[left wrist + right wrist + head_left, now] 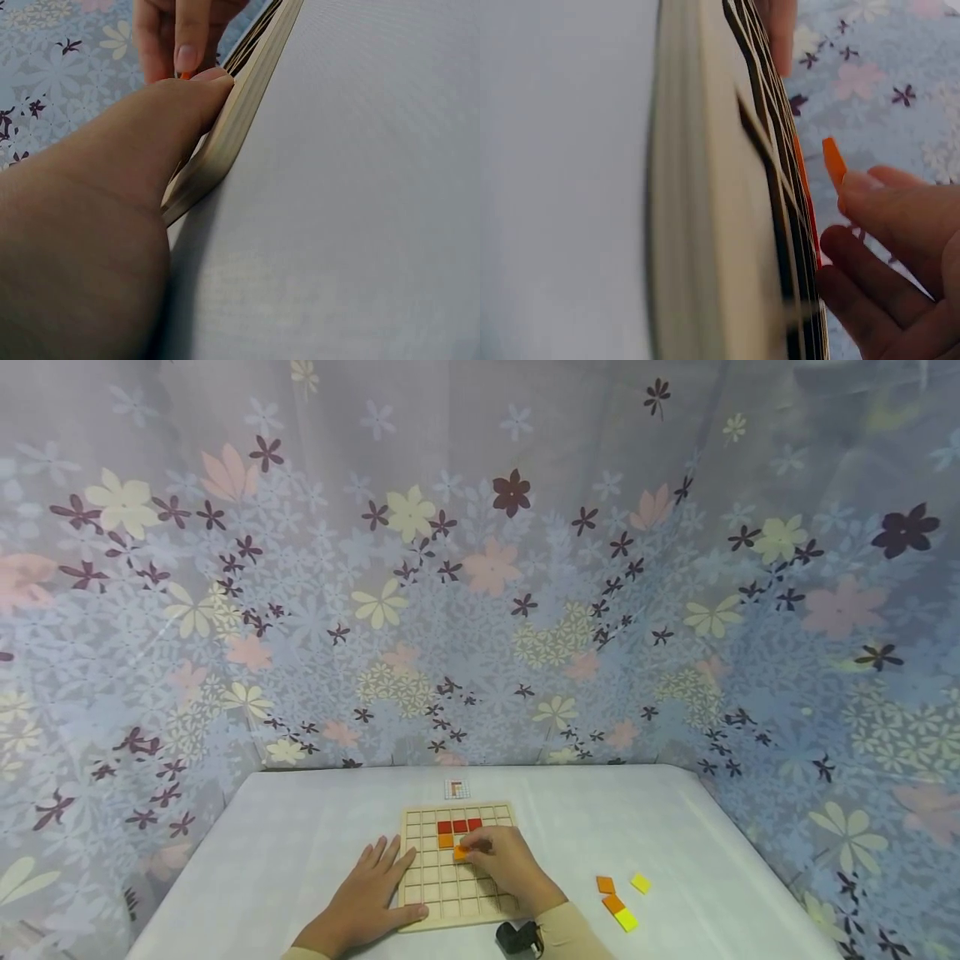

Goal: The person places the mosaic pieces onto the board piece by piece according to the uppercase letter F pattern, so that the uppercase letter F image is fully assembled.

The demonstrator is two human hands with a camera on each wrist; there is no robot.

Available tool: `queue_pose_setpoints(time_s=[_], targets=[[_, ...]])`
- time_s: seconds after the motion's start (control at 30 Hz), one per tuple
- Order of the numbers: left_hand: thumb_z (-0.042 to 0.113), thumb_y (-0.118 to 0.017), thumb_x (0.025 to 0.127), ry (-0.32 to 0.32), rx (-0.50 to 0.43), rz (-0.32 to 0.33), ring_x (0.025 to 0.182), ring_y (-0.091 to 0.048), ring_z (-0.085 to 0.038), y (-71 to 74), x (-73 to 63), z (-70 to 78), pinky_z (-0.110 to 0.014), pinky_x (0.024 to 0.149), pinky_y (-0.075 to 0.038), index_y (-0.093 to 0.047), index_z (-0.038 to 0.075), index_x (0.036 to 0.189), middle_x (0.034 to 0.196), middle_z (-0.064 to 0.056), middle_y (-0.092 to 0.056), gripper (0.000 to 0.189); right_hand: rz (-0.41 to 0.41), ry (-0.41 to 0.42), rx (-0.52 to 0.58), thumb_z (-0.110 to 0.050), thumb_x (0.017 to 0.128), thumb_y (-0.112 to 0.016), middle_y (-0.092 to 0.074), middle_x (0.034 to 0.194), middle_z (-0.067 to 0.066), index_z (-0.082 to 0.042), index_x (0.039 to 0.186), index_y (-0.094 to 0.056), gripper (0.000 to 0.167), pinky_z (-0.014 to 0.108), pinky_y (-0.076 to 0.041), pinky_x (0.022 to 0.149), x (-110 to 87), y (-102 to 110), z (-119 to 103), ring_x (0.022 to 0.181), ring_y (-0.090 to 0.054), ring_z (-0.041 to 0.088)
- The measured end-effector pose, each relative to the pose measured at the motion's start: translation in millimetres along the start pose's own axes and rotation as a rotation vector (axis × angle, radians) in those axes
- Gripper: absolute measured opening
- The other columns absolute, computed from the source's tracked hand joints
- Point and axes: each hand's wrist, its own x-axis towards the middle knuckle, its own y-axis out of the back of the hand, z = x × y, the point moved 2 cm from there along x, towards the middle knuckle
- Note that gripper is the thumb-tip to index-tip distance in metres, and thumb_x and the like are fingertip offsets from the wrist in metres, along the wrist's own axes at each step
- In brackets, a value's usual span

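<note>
My right hand (504,862) pinches an orange square tile (834,163) between thumb and fingertips, close over the wooden grid board (420,893). In the right wrist view the tile is held on edge, apart from the board. Three red tiles (460,827) lie in a row in the grid's upper part, with an orange tile (446,841) below the leftmost one. My left hand (367,893) rests at the board's left side with its fingers straight; in the left wrist view its thumb (187,97) lies along the board's near edge.
Right of the board lie loose orange tiles (605,885) and yellow tiles (641,883). A small card with a coloured grid pattern (457,789) lies behind the board. A black object (517,937) sits by the right wrist. Floral curtains (480,652) surround the white table (315,810).
</note>
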Motion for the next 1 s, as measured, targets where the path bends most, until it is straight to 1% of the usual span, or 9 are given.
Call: queue_pose_setpoints(time_s=[0.13,0.23,0.33,0.5,0.63,0.77,1.0], targets=[[0.081,-0.052,0.093,-0.007,0.012,0.009,0.153,-0.019,-0.050,-1.0,-0.2,-0.5,-0.064,0.121,-0.012,-0.046,0.006,0.160,0.166,-0.026,-0.029,0.100,0.011,0.037,-0.056,-0.003,0.093,-0.080,-0.076,0.110,-0.006,-0.010,0.112,-0.081,0.020,0.030,-0.057,0.089,4.7,-9,-8,0.104,-0.071,0.013],[0.080,-0.053,0.094,-0.014,0.011,0.015,0.153,-0.020,-0.051,-0.8,-0.3,0.1,-0.064,0.121,-0.014,-0.046,0.006,0.159,0.166,-0.027,-0.030,0.100,0.022,0.073,-0.095,-0.002,0.092,-0.080,-0.077,0.109,-0.004,-0.008,0.109,-0.081,0.018,0.035,-0.058,0.091,6.8,-14,-12,0.105,-0.071,0.016],[0.079,-0.054,0.094,-0.022,0.014,0.018,0.152,-0.022,-0.052,0.1,-0.5,1.0,-0.065,0.120,-0.016,-0.047,0.005,0.158,0.165,-0.028,-0.031,0.099,0.029,0.062,-0.126,-0.004,0.092,-0.081,-0.077,0.109,-0.005,-0.011,0.107,-0.082,0.016,0.037,-0.057,0.093,8.7,-18,-12,0.106,-0.071,0.016],[0.078,-0.053,0.095,-0.022,0.030,0.010,0.152,-0.022,-0.051,2.3,-0.9,2.0,-0.065,0.120,-0.016,-0.047,0.004,0.158,0.165,-0.028,-0.031,0.098,0.030,0.028,-0.142,-0.007,0.092,-0.083,-0.076,0.108,-0.006,-0.014,0.105,-0.083,0.014,0.037,-0.057,0.091,11.9,-22,-11,0.104,-0.070,0.013],[0.078,-0.053,0.095,-0.019,0.023,0.006,0.152,-0.022,-0.051,4.5,-0.9,3.8,-0.065,0.120,-0.016,-0.047,0.004,0.158,0.165,-0.028,-0.031,0.098,0.032,0.022,-0.148,-0.007,0.091,-0.084,-0.077,0.108,-0.004,-0.014,0.105,-0.083,0.016,0.038,-0.057,0.091,12.2,-24,-9,0.105,-0.070,0.015],[0.078,-0.054,0.095,-0.020,0.019,0.007,0.152,-0.022,-0.052,5.3,-1.4,5.0,-0.065,0.120,-0.016,-0.048,0.004,0.158,0.165,-0.028,-0.031,0.097,0.034,0.016,-0.147,-0.007,0.090,-0.084,-0.076,0.111,-0.003,-0.015,0.108,-0.083,0.019,0.038,-0.057,0.092,11.1,-25,-7,0.109,-0.070,0.018],[0.078,-0.052,0.095,-0.013,0.023,0.002,0.152,-0.021,-0.051,3.7,-1.0,4.0,-0.065,0.120,-0.016,-0.047,0.004,0.158,0.166,-0.027,-0.029,0.098,0.040,0.010,-0.123,-0.007,0.089,-0.085,-0.075,0.111,-0.004,-0.015,0.109,-0.082,0.022,0.035,-0.057,0.089,9.3,-25,-6,0.106,-0.070,0.017]])
